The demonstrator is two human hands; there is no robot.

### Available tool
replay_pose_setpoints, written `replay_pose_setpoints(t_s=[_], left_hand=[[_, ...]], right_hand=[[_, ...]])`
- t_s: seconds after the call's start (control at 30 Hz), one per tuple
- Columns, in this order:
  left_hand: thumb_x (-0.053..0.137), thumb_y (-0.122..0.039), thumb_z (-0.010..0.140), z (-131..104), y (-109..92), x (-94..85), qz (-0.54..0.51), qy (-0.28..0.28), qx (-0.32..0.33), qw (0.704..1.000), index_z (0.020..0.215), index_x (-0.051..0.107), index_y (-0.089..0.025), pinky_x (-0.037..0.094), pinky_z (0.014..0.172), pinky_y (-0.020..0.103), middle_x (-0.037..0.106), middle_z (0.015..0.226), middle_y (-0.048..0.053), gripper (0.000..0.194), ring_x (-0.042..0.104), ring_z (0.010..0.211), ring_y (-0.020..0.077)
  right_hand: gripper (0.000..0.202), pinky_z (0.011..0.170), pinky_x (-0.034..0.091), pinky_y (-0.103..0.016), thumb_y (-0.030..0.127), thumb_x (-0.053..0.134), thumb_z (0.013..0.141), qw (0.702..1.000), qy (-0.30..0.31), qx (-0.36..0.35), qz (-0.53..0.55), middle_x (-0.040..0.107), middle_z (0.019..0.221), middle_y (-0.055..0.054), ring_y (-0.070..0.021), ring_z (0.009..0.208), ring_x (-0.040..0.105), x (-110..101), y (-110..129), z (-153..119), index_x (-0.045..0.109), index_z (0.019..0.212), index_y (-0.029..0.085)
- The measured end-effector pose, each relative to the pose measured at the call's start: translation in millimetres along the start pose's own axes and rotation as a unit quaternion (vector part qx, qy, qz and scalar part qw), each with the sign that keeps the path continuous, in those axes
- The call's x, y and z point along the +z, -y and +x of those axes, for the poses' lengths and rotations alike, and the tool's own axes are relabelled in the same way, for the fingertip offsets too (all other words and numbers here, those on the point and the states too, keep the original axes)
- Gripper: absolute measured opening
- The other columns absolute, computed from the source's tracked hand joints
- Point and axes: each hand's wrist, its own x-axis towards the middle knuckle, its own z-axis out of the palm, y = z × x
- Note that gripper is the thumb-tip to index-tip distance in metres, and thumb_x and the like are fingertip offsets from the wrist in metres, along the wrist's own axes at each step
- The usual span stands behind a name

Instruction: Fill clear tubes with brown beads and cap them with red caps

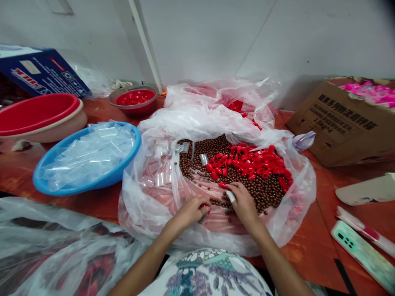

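My left hand [194, 212] is closed over the near side of an open clear plastic bag [148, 209], fingers round a small red plastic piece, mostly hidden. My right hand [244, 202], with a white wrap on one finger, pinches another red plastic piece [222, 186] between thumb and fingertips. Beyond both hands, brown round beads [203, 147] are spread in the bag. A heap of red plastic pieces [259, 162] lies on the beads at the right. Short clear plastic sleeves [160, 179] lie at the bag's left, one sleeve [204, 159] on the beads.
A blue basin [137, 142] full of clear sleeves stands at left, near red basins [40, 111] and a bowl [134, 107] with red pieces. A cardboard box [333, 119] with pink items, a phone [361, 255] and a white-and-red tube [367, 230] are at right.
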Motion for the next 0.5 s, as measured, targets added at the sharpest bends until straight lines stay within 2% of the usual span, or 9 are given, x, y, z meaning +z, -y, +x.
replay_pose_setpoints(t_s=[0.07, 0.13, 0.2, 0.3, 0.4, 0.5], left_hand=[[0.051, -0.025, 0.078, 2.1, 0.2, -12.9, 0.032, 0.004, 0.006, 0.999, 0.087, 0.067, -0.022, 0.042, 0.078, 0.028, 0.064, 0.089, 0.003, 0.019, 0.058, 0.085, 0.0193], [0.049, -0.024, 0.08, 13.0, 1.2, -30.7, 0.062, -0.038, 0.007, 0.997, 0.091, 0.067, -0.023, 0.042, 0.078, 0.027, 0.064, 0.09, 0.004, 0.021, 0.058, 0.086, 0.0193], [0.047, -0.023, 0.081, 33.4, 3.3, -49.8, 0.091, -0.099, -0.009, 0.991, 0.093, 0.066, -0.022, 0.041, 0.08, 0.027, 0.063, 0.092, 0.005, 0.023, 0.057, 0.089, 0.0189], [0.047, -0.022, 0.081, 74.8, 6.5, -69.8, 0.118, -0.185, -0.06, 0.974, 0.1, 0.062, -0.02, 0.039, 0.085, 0.027, 0.062, 0.098, 0.007, 0.025, 0.056, 0.094, 0.0188], [0.047, -0.029, 0.083, 112.7, 7.0, -70.0, 0.122, -0.224, -0.098, 0.962, 0.105, 0.058, -0.016, 0.04, 0.082, 0.031, 0.063, 0.093, 0.01, 0.029, 0.058, 0.091, 0.022], [0.052, -0.033, 0.08, 132.2, 4.4, -59.0, 0.117, -0.239, -0.11, 0.958, 0.106, 0.056, -0.016, 0.041, 0.078, 0.031, 0.064, 0.087, 0.009, 0.032, 0.059, 0.085, 0.0226]], right_hand=[[0.036, 0.093, 0.038, -0.036, 0.014, 0.041, 0.082, 0.997, 0.003, 0.018, -0.075, 0.055, 0.11, -0.009, -0.022, 0.103, 0.049, -6.5, -9.8, 5.8, 0.058, 0.114, 0.021], [0.033, 0.089, 0.039, -0.034, 0.016, 0.042, 0.082, 0.993, 0.03, 0.018, -0.11, 0.056, 0.104, -0.009, -0.0222, 0.098, 0.05, -6.8, -13.6, 10.7, 0.06, 0.109, 0.02], [0.028, 0.086, 0.04, -0.033, 0.019, 0.044, 0.082, 0.994, 0.041, 0.017, -0.102, 0.057, 0.099, -0.008, -0.0215, 0.094, 0.052, -2.7, -13.1, 13.5, 0.062, 0.104, 0.02], [0.022, 0.083, 0.041, -0.033, 0.024, 0.048, 0.081, 0.999, 0.011, 0.033, -0.027, 0.059, 0.097, -0.007, -0.0215, 0.091, 0.053, 5.3, -9.6, 13.1, 0.06, 0.097, 0.019], [0.023, 0.077, 0.045, -0.033, 0.035, 0.05, 0.08, 0.989, -0.027, 0.09, 0.11, 0.062, 0.092, -0.006, -0.0209, 0.084, 0.056, 7.8, -8.5, 7.7, 0.057, 0.095, 0.019], [0.029, 0.069, 0.047, -0.031, 0.039, 0.058, 0.074, 0.958, -0.074, 0.149, 0.233, 0.062, 0.089, -0.005, -0.0198, 0.08, 0.058, -0.5, -11.9, -1.8, 0.054, 0.094, 0.019]])
